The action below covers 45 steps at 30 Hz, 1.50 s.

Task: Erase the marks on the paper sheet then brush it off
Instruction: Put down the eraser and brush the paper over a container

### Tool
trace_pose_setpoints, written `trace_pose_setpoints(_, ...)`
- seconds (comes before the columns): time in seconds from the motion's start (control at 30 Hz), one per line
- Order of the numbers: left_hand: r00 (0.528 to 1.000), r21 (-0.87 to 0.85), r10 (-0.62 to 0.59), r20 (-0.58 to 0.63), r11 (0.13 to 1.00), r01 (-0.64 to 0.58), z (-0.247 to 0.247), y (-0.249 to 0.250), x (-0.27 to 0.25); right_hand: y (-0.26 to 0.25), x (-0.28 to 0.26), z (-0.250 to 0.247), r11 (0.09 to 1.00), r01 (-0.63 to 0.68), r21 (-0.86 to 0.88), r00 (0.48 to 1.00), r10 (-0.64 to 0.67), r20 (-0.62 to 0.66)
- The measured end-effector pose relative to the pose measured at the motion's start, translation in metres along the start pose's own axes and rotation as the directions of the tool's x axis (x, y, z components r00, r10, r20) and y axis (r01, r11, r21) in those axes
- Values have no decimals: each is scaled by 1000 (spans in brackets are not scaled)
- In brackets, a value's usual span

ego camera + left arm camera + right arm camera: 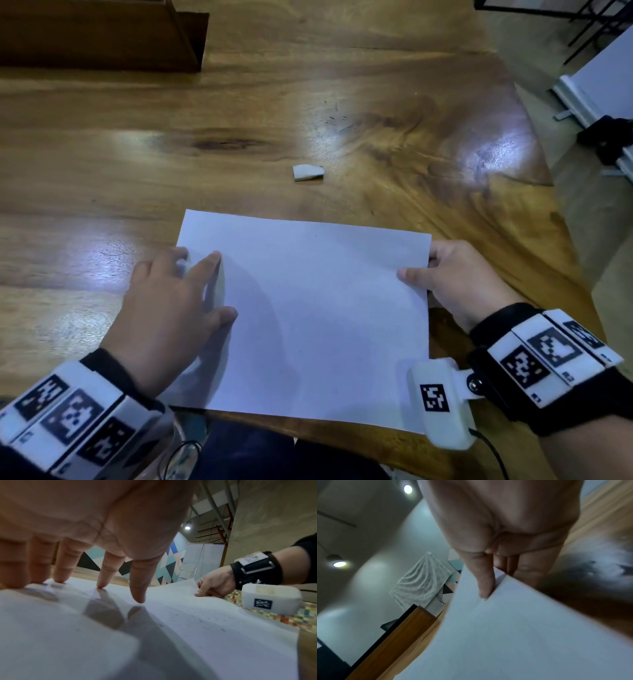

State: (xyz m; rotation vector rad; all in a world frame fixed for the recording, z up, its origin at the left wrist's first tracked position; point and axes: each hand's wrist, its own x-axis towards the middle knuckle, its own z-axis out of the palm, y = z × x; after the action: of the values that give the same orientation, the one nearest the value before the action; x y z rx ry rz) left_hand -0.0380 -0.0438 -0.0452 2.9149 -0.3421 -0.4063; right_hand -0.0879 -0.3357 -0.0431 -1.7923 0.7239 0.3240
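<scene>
Few marks remain on the paper sheet [318, 308] at six o'clock on the table [394, 144]; the eraser [307, 172] lies at twelve. Left hand [174, 308] presses spread fingers; right hand [459, 277] pinches the three-o'clock edge. Brushing seems underway.

The paper sheet [325, 308] is plain white with a faint bluish cast, dotted with a few tiny dark specks. The counter [102, 154] is honey-brown wood with swirling darker grain and pale glare patches. A small white eraser [307, 172] lies on it. Both wrist bands [544, 356] are black, carrying white blocks printed with black-and-white square codes. The far wall [171, 561] shows triangles in teal, black, peach and blue. The floor [291, 615] seems chequered in orange, green and yellow.
</scene>
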Motion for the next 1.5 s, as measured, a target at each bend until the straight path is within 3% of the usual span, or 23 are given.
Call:
trace_pose_setpoints(0.27,998,-397,-55,-32,917,38,-8,-26,-7,8,1,-12,982,-59,181,997,49,58)
trace_pose_setpoints(0.4,991,-643,-100,86,755,132,-3,-52,-7,2,6,-14,982,-59,178,996,47,72)
trace_pose_setpoints(0.5,991,-808,-84,106,573,135,9,-69,-10,-6,8,-11,988,-46,149,995,32,96)
trace_pose_setpoints(0.73,982,-946,-113,149,274,175,17,-106,-47,-33,11,25,997,61,37,983,-66,173)
trace_pose_setpoints(0.9,973,-965,-213,92,220,139,25,-159,-87,-56,7,85,991,120,-53,960,-102,262)
trace_pose_setpoints(1.07,911,-955,-411,27,259,146,35,-218,-156,-79,-17,174,967,233,-98,897,-175,406)
trace_pose_setpoints(1.27,785,-977,-612,93,96,191,59,-276,-259,-83,-62,291,889,407,-212,780,-217,587)
trace_pose_setpoints(1.4,702,-983,-694,159,-47,176,78,-301,-312,-76,-81,359,750,563,-347,717,-235,657)
trace_pose_setpoints(1.5,652,-988,-745,141,-67,137,96,-312,-332,-75,-91,404,645,673,-362,664,-310,680)
